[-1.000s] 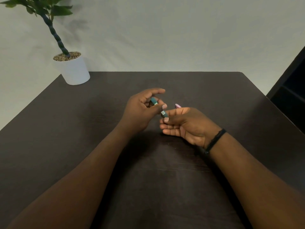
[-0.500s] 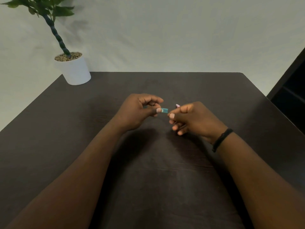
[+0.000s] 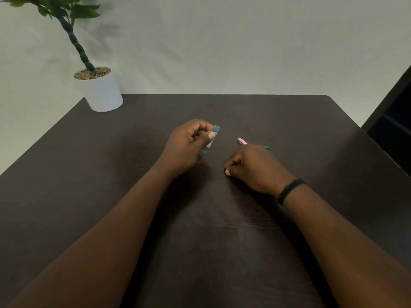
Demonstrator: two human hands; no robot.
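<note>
Left hand [image 3: 189, 147] pinches a small teal piece [image 3: 211, 138] between thumb and fingers, tilted, over the middle of the dark table [image 3: 133, 196]. Pale patch on its middle, print too blurred to read. Right hand [image 3: 255, 167] curled, knuckles up, near it but apart; cannot tell if it holds anything. Pink item [image 3: 242, 141] and teal bit [image 3: 267, 148] peek out behind right hand. Black wristband [image 3: 289, 190] on right wrist. White plant pot [image 3: 100, 92] at far-left corner

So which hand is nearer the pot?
Left. The left hand, holding a teal strip, lies right of the pot and nearer the person; the right hand is farther right still.
</note>
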